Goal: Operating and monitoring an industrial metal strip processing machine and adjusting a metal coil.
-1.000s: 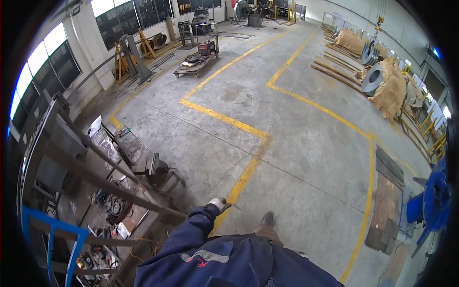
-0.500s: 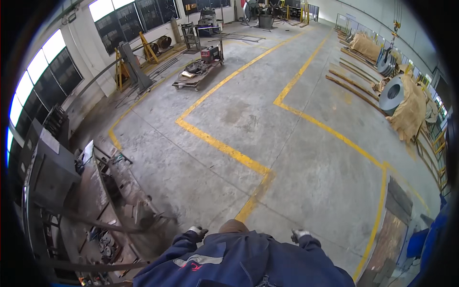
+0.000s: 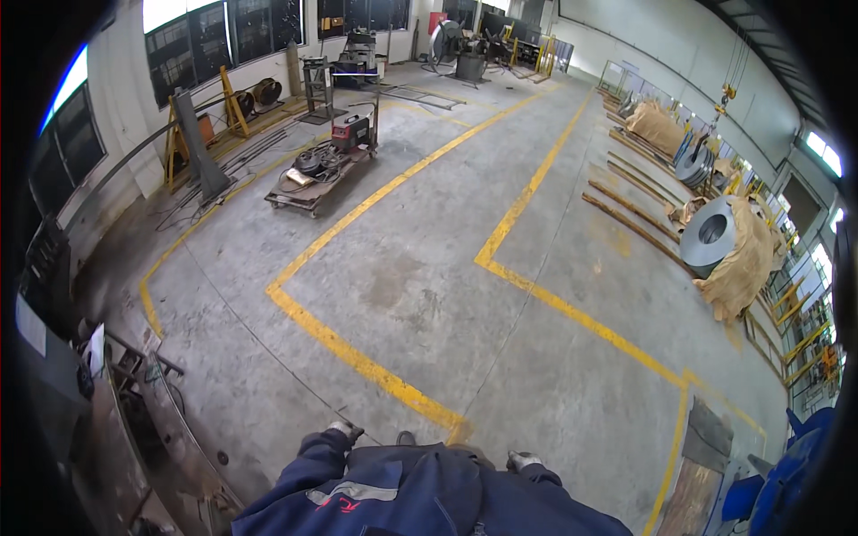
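Note:
My left hand [image 3: 347, 431], in a grey work glove, is held out in front of my dark blue jacket [image 3: 420, 491] at waist height. Its fingers look loosely curled, and no object shows in them. To the right, my right hand [image 3: 522, 460] is in a similar glove, also curled with nothing visible in it. Both hands hang above the concrete floor [image 3: 393, 339] and touch nothing. The tip of a shoe [image 3: 407, 438] shows between them, close to a yellow floor line [image 3: 366, 364].
A low cart [image 3: 308, 188] bears a red and black machine [image 3: 350, 132] and cables. Metal workbenches [image 3: 121, 447] stand near left. Steel coils [image 3: 712, 230] in brown wrapping lie at right among timber beams [image 3: 630, 219]. Blue equipment [image 3: 795, 464] is at near right.
I have moved forward: the cart, floor lines and coils sit lower and farther left in view, and the left workbench slips toward the lower edge. Both hands stay in front of me.

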Motion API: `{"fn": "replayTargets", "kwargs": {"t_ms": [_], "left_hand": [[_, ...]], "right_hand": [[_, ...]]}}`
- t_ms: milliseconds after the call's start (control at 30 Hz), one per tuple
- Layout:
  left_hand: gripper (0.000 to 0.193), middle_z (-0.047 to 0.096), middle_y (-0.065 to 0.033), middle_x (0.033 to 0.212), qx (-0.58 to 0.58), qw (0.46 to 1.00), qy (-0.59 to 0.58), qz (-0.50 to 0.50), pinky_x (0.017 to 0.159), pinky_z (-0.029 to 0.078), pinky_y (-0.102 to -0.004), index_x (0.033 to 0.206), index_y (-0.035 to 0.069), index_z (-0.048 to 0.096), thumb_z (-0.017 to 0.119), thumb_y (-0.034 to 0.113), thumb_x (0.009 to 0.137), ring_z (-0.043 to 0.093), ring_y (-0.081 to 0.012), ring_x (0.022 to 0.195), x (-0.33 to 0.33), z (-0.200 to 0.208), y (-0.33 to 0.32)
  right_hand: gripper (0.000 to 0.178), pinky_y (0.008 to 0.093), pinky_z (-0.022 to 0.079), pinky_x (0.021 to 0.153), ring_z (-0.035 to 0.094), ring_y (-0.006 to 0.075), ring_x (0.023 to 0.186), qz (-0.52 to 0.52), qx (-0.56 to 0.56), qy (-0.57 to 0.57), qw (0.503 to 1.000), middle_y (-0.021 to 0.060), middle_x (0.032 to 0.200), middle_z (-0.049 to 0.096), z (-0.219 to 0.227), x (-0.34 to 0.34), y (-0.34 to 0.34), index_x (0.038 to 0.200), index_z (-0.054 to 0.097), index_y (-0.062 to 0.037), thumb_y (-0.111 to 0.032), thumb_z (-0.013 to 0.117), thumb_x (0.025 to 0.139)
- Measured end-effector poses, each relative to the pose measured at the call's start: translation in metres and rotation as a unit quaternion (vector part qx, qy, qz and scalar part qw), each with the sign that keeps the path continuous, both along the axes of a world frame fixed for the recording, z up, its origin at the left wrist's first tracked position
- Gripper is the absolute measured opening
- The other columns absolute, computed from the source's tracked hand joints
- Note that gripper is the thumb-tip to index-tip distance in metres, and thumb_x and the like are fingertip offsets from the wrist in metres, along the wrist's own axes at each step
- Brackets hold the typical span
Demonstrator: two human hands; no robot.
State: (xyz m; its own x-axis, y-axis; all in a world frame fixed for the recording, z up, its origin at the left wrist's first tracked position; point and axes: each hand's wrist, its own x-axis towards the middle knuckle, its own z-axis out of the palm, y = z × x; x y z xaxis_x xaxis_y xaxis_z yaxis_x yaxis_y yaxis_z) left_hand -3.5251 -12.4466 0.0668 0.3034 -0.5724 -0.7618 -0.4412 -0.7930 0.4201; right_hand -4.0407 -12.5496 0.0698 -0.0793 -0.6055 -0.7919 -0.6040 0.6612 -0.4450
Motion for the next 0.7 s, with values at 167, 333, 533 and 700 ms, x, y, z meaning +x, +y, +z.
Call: {"fn": "replayTargets", "kwargs": {"t_ms": [167, 333, 533, 700], "left_hand": [[0.045, 0.068, -0.0116, 0.076, -0.044, 0.998, 0.002, -0.04, 0.061, 0.053, -0.034, 0.091, -0.002, 0.065, 0.058, 0.042, 0.086, 0.066, -0.0206, 0.064, 0.066, 0.016, -0.198], [0.046, 0.069, -0.012, 0.078, -0.048, 0.999, 0.008, -0.011, 0.064, 0.053, -0.0348, 0.093, -0.002, 0.065, 0.056, 0.043, 0.087, 0.067, -0.0212, 0.063, 0.129, -0.025, -0.342], [0.04, 0.064, -0.0098, 0.068, 0.037, 0.991, 0.003, 0.128, 0.052, 0.05, -0.0352, 0.085, 0.002, 0.064, 0.061, 0.041, 0.086, 0.062, -0.0214, 0.054, 0.198, -0.039, -0.465], [0.038, 0.064, -0.0085, 0.07, 0.025, 0.987, 0.052, 0.152, 0.05, 0.049, -0.0349, 0.09, 0.001, 0.063, 0.06, 0.039, 0.087, 0.061, -0.0206, 0.055, 0.243, -0.036, -0.57]], "right_hand": [[0.039, 0.0359, 0.05, 0.072, 0.065, 0.0231, 0.081, 0.036, -0.011, 0.077, 0.996, 0.0095, 0.087, 0.069, -0.037, 0.038, -0.08, 0.09, 0.069, -0.0086, -0.044, 0.054, 0.089], [0.04, 0.0368, 0.049, 0.076, 0.064, 0.023, 0.089, 0.132, 0.021, 0.134, 0.982, 0.0071, 0.093, 0.069, -0.076, 0.101, -0.235, 0.094, 0.069, -0.0119, -0.046, 0.048, 0.091], [0.043, 0.038, 0.048, 0.081, 0.062, 0.023, 0.099, 0.306, 0.006, 0.184, 0.934, 0.0043, 0.1, 0.068, -0.129, 0.156, -0.531, 0.099, 0.068, -0.0158, -0.048, 0.04, 0.092], [0.022, 0.0314, 0.044, 0.048, 0.057, 0.017, 0.054, 0.029, -0.067, -0.153, 0.985, 0.0077, 0.068, 0.062, -0.091, 0.259, -0.798, 0.088, 0.062, -0.0024, -0.024, 0.059, 0.09]]}}
